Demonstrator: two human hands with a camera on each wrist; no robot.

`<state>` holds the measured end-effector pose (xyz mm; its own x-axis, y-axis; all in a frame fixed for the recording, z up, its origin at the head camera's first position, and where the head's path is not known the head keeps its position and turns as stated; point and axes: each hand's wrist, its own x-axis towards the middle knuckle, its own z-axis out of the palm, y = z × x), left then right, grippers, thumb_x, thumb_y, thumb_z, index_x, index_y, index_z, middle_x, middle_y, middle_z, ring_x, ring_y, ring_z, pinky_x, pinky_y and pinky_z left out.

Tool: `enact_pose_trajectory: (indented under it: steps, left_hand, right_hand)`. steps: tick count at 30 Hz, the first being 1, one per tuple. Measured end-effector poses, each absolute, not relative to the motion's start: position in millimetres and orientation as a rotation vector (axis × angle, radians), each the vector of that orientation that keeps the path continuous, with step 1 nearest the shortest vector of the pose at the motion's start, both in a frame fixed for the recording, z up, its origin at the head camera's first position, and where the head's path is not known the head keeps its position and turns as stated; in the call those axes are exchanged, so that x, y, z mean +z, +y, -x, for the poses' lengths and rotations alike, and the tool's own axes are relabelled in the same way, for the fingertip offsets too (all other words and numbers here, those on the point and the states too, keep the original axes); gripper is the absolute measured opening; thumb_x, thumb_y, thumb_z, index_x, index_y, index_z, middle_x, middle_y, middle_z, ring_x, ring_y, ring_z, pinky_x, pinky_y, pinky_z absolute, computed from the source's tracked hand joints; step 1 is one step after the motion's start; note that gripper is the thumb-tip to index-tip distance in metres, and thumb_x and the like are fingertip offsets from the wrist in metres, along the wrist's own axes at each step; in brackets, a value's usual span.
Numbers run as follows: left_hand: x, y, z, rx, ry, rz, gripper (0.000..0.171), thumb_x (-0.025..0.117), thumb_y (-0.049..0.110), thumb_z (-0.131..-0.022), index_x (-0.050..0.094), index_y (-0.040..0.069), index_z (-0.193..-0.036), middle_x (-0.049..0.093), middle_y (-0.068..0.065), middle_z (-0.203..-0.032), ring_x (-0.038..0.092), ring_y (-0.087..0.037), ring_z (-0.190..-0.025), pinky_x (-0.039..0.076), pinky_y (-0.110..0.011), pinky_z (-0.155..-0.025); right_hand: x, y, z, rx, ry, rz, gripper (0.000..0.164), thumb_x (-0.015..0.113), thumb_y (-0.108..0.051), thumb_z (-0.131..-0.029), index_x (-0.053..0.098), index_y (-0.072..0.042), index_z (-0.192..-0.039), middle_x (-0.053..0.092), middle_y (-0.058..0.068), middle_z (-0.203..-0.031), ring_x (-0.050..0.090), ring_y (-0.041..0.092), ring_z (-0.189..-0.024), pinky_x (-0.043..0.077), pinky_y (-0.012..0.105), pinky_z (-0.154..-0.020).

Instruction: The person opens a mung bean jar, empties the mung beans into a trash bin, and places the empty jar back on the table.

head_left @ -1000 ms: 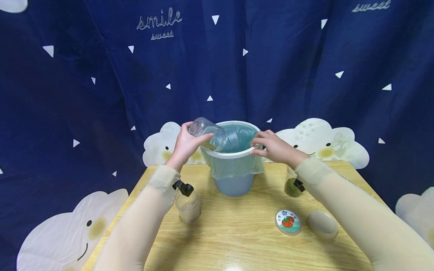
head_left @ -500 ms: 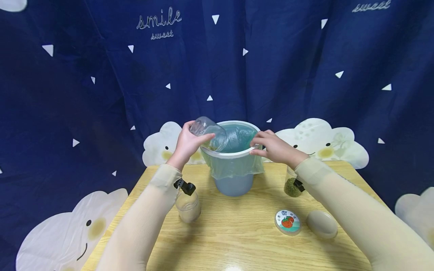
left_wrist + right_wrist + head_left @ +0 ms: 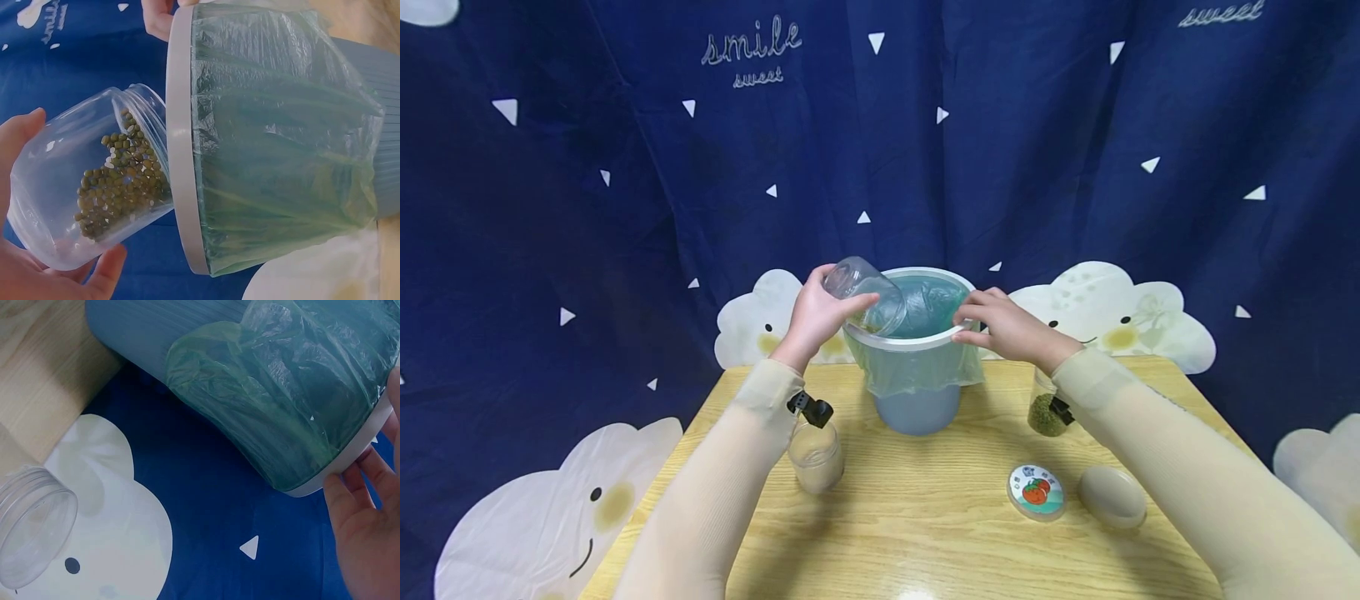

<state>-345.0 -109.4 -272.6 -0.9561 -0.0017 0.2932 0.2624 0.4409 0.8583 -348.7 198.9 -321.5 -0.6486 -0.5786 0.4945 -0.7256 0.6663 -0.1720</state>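
A clear plastic jar (image 3: 62, 169) with green mung beans (image 3: 122, 194) in it is gripped by my left hand (image 3: 822, 317). It is tilted mouth-down over the left side of the trash bin (image 3: 919, 410), and the beans are heaped toward its mouth. A white rim ring (image 3: 181, 137) holds a thin green bag (image 3: 281, 137) that lines the bin and hangs over its outside. On the right side, my right hand (image 3: 1011, 329) holds the rim between fingers and thumb. The jar's mouth is partly hidden behind the rim in the left wrist view.
An open jar (image 3: 817, 462) stands on the wooden table (image 3: 910, 533) under my left wrist. Near my right forearm stands another jar with green contents (image 3: 1047, 415). A lid with a red fruit picture (image 3: 1036, 492) and a beige lid (image 3: 1112, 496) lie at front right.
The jar in my left hand has shifted slightly right and tipped a little over the bin, with fewer beans showing in the head view. My right hand stays on the rim.
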Motion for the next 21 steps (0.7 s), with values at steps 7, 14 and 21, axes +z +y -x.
enact_pose_trajectory:
  steps: [7,14,21]
  left_hand:
    - [-270.0,-107.6,347.7,-1.485,-2.482,0.211,0.094,0.087,0.043,-0.076,0.042,0.008,-0.151,0.056,-0.014,-0.145,0.056,-0.03,-0.128,0.048,-0.046,-0.109]
    - [-266.3,-104.8,349.2,-1.455,-2.522,0.246,0.097,0.087,0.044,-0.078,0.039,0.008,-0.154,0.051,-0.015,-0.151,0.053,-0.03,-0.134,0.046,-0.045,-0.112]
    - [-263.7,-102.4,350.5,-1.416,-2.557,0.274,0.098,0.088,0.042,-0.077,0.039,0.008,-0.154,0.053,-0.015,-0.148,0.055,-0.03,-0.132,0.047,-0.045,-0.111]
  right_hand:
    - [-321.5,199.1,348.9,0.498,-2.479,-1.015,0.017,0.077,-0.024,-0.092,0.072,-0.011,-0.101,0.065,0.008,-0.106,0.054,0.034,-0.101,0.045,0.05,-0.092]
    - [-320.2,200.5,347.9,0.506,-2.499,-1.006,0.016,0.076,-0.024,-0.093,0.072,-0.011,-0.101,0.065,0.008,-0.107,0.053,0.034,-0.102,0.045,0.049,-0.093]
    - [-322.2,199.7,349.3,0.508,-2.484,-1.014,0.017,0.077,-0.024,-0.092,0.072,-0.01,-0.101,0.065,0.008,-0.106,0.053,0.034,-0.101,0.045,0.049,-0.092]
